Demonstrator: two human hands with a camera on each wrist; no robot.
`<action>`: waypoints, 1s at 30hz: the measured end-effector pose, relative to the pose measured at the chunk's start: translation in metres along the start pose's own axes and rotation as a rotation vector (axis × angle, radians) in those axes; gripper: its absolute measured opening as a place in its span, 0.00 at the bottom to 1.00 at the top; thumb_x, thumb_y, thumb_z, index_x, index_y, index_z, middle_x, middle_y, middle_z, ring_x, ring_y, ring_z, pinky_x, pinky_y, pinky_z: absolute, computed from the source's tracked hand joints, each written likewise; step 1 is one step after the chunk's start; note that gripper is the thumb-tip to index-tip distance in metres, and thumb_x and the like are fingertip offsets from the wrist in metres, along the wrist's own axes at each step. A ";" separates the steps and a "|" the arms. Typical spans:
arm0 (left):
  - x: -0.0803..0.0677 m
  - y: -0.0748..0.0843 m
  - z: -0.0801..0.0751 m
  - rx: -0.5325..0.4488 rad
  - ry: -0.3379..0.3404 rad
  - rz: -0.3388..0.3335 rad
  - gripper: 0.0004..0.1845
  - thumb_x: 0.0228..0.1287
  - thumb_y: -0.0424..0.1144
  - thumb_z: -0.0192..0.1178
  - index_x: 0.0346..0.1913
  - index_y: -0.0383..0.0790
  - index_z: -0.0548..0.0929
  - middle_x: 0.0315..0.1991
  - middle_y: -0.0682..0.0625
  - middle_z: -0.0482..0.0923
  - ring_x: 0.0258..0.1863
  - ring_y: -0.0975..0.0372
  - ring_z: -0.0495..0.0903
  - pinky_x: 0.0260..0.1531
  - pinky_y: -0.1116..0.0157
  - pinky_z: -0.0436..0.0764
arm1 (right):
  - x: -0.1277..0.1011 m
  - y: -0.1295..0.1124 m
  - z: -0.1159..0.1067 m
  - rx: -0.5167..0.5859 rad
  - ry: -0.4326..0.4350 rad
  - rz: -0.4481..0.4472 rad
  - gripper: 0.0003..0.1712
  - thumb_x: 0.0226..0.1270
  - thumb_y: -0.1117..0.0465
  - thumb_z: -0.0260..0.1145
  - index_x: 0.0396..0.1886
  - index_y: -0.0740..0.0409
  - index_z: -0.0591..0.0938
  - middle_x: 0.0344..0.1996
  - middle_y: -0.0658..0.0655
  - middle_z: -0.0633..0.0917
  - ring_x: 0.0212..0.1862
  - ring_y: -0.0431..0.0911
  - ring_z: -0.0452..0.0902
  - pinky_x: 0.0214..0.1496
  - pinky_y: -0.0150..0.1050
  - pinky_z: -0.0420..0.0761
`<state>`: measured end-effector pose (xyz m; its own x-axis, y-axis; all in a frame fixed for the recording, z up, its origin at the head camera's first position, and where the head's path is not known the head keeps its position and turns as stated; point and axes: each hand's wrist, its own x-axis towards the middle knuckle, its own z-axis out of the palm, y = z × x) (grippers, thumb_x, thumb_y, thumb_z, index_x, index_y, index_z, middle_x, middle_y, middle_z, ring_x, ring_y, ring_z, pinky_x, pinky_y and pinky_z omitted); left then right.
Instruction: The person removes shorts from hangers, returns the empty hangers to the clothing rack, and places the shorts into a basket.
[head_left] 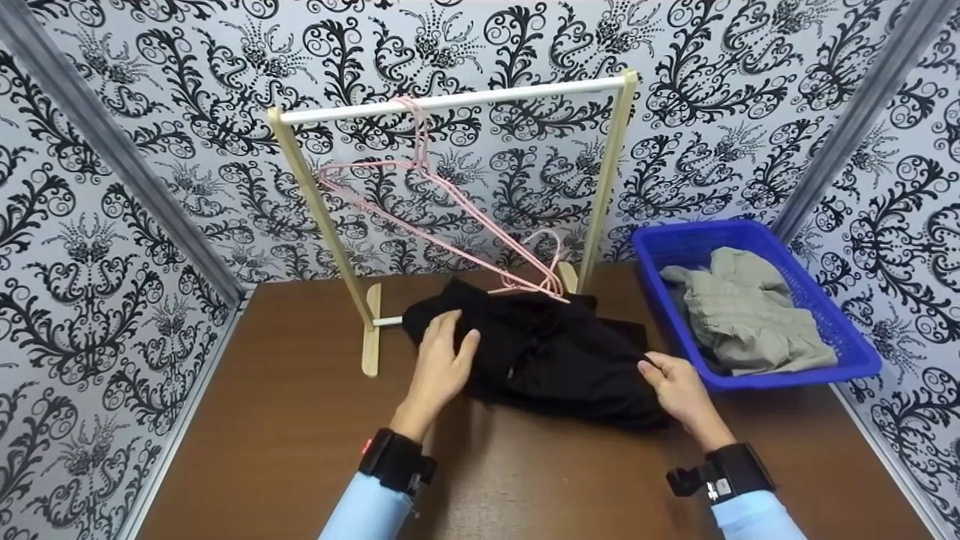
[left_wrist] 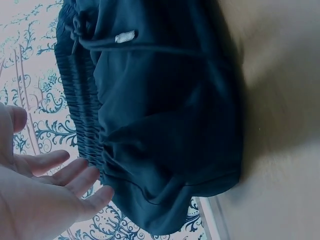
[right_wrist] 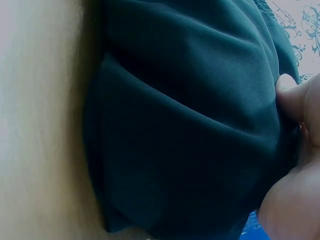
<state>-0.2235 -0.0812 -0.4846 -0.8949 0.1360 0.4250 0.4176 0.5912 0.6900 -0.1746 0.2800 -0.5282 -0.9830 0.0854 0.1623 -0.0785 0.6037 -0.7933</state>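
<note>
With my right hand (head_left: 679, 386), I am pinching the right end of a black garment (head_left: 555, 360), thumb and fingers closing on the cloth. My left hand (head_left: 439, 364) is hovering by the other end, fingers spreading loosely and gripping nothing; I cannot tell whether they are brushing the fabric. The garment is stretching between my hands at the front of a clothes rack, over a brown table (head_left: 525, 480); how much of it is resting there I cannot tell. Its gathered waistband (left_wrist: 82, 100) is facing the rack side, and a drawstring (left_wrist: 150, 48) with a pale tip is trailing across the front. Behind it, pink hangers (head_left: 421, 150) are dangling from the rack's white rail (head_left: 480, 97), which wooden posts (head_left: 609, 172) are holding up. To my right, a blue basket (head_left: 795, 379) is holding rumpled greyish clothing (head_left: 750, 315). I am wearing light blue sleeves (head_left: 367, 510) and black wrist straps (head_left: 394, 457). Black scrollwork is covering the pale wall (head_left: 712, 135) beyond.
</note>
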 end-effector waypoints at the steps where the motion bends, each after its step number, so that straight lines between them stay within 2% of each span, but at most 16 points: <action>1: 0.001 -0.001 0.000 0.005 0.003 0.005 0.25 0.76 0.39 0.57 0.66 0.23 0.75 0.64 0.29 0.74 0.66 0.38 0.72 0.67 0.42 0.70 | -0.001 0.001 0.000 0.001 -0.009 -0.002 0.09 0.77 0.68 0.61 0.41 0.63 0.87 0.43 0.60 0.88 0.46 0.46 0.80 0.51 0.36 0.78; 4: 0.006 -0.001 -0.002 0.025 0.012 0.010 0.25 0.75 0.39 0.58 0.65 0.23 0.75 0.64 0.29 0.74 0.66 0.37 0.72 0.66 0.40 0.69 | -0.003 0.003 0.001 0.004 -0.016 -0.017 0.09 0.76 0.69 0.61 0.41 0.63 0.88 0.43 0.59 0.89 0.47 0.44 0.81 0.52 0.36 0.78; 9: 0.012 -0.003 -0.003 0.066 0.008 -0.015 0.26 0.75 0.40 0.58 0.67 0.25 0.75 0.65 0.30 0.73 0.67 0.37 0.71 0.64 0.37 0.68 | -0.006 0.005 -0.001 0.015 -0.020 -0.048 0.09 0.75 0.70 0.62 0.36 0.60 0.87 0.37 0.55 0.87 0.40 0.39 0.78 0.47 0.31 0.75; 17: 0.023 -0.018 0.001 0.146 0.014 -0.028 0.27 0.73 0.40 0.60 0.67 0.24 0.74 0.65 0.29 0.72 0.66 0.37 0.72 0.67 0.39 0.66 | -0.009 0.005 -0.010 0.014 -0.076 -0.076 0.11 0.76 0.68 0.61 0.31 0.57 0.84 0.30 0.51 0.81 0.35 0.39 0.72 0.41 0.32 0.71; 20: 0.026 -0.024 0.001 0.163 -0.006 -0.073 0.28 0.74 0.41 0.59 0.68 0.26 0.73 0.65 0.29 0.72 0.66 0.37 0.71 0.68 0.39 0.65 | -0.009 0.004 -0.013 0.004 -0.093 -0.090 0.10 0.76 0.67 0.61 0.33 0.56 0.85 0.30 0.50 0.82 0.35 0.39 0.72 0.42 0.32 0.72; 23: 0.030 -0.027 -0.001 0.177 -0.056 -0.142 0.30 0.76 0.46 0.58 0.71 0.28 0.72 0.66 0.29 0.73 0.67 0.38 0.72 0.68 0.38 0.65 | -0.010 0.004 -0.014 -0.001 -0.095 -0.117 0.10 0.75 0.67 0.62 0.36 0.55 0.88 0.32 0.49 0.85 0.37 0.38 0.74 0.43 0.32 0.74; 30: 0.032 -0.032 -0.004 0.242 -0.168 -0.261 0.37 0.76 0.59 0.53 0.73 0.31 0.71 0.68 0.32 0.74 0.68 0.41 0.73 0.64 0.35 0.66 | -0.012 0.003 -0.013 0.035 -0.103 -0.173 0.11 0.74 0.68 0.62 0.30 0.54 0.84 0.25 0.46 0.78 0.32 0.37 0.71 0.38 0.32 0.71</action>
<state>-0.2648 -0.0987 -0.4907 -0.9878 0.0724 0.1378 0.1410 0.7910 0.5954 -0.1605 0.2914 -0.5253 -0.9660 -0.1002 0.2382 -0.2516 0.5743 -0.7790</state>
